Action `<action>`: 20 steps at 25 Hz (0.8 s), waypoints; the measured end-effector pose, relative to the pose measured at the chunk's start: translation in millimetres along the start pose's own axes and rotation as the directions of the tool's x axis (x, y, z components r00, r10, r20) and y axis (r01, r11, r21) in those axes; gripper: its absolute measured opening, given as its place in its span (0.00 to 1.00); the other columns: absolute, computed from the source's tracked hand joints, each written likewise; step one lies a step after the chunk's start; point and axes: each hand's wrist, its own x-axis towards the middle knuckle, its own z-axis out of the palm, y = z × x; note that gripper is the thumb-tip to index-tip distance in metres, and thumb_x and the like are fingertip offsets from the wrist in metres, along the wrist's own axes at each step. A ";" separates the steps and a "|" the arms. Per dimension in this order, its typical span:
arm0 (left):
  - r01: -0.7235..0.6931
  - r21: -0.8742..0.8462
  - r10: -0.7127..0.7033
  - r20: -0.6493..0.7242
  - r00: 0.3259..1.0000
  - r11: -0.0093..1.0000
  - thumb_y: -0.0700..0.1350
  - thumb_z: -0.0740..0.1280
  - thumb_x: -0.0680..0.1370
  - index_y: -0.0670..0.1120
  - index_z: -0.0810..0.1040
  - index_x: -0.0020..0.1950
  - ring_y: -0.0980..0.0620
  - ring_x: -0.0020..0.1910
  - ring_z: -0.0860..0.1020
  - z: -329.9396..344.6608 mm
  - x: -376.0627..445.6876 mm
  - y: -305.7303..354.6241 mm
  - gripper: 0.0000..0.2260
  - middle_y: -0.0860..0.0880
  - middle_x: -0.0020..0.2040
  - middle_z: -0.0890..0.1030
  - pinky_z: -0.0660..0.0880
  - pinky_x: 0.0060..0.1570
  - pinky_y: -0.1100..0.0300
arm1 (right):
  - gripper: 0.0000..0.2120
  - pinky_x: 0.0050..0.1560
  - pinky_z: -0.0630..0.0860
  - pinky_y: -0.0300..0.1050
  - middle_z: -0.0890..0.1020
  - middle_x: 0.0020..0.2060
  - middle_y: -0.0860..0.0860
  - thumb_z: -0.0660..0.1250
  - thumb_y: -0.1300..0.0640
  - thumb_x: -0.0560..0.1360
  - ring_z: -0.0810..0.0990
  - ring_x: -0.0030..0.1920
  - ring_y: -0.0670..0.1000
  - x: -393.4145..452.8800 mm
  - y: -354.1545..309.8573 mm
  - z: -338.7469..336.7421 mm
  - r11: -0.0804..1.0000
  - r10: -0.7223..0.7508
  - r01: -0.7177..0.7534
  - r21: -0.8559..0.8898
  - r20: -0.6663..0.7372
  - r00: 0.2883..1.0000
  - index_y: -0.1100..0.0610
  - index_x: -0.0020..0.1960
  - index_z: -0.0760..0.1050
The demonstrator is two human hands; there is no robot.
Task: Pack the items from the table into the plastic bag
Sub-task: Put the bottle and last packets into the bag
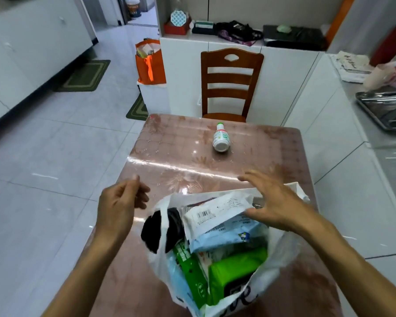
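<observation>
A white plastic bag (277,259) lies open on the pink table (169,161) near its front edge. Inside it I see a white packet with a barcode (215,213), a light blue packet (226,234), green packs (236,268) and something black (156,227). My right hand (272,202) hovers with fingers spread over the bag's far rim, its thumb close to the white packet. My left hand (121,202) is raised to the left of the bag, fingers loosely curled and holding nothing. A small white bottle (221,139) with a green label lies on its side at the table's far end.
A wooden chair (229,83) stands behind the table. White cabinets run along the right, with a metal tray (384,108) on the counter. An orange bag (150,62) sits on a white box at the left of the chair. Tiled floor lies to the left.
</observation>
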 end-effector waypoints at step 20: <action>-0.248 0.851 -0.517 0.487 0.703 0.464 0.56 0.82 0.57 0.68 0.34 0.73 0.28 0.73 0.33 140.7 168.2 -230.2 0.63 0.45 0.77 0.29 0.60 0.63 0.25 | 0.48 0.54 0.72 0.50 0.75 0.63 0.57 0.71 0.36 0.67 0.76 0.61 0.61 389.2 73.6 78.3 0.757 0.627 -0.573 0.314 -0.105 0.772 0.54 0.76 0.52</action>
